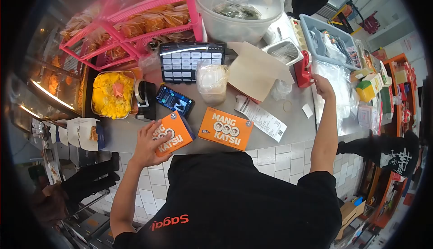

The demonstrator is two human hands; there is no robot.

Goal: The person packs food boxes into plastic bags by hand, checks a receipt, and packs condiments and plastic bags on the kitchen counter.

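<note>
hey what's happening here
A person's left hand lies over one orange box near the counter edge. Their right hand is at the red tape dispenser; what it grips there is too small to tell. A second orange box sits untouched between the first and a printed receipt.

Left fingers (pixel 153 128) hide some box lettering (pixel 170 147); receipt print (pixel 266 122) (tiny) unreadable

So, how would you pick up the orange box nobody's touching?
Likely by its long sides, mid-length, from above on the wearer's side: the orange box lies flat, printed face up, near long side towards the front edge of the counter.
</note>
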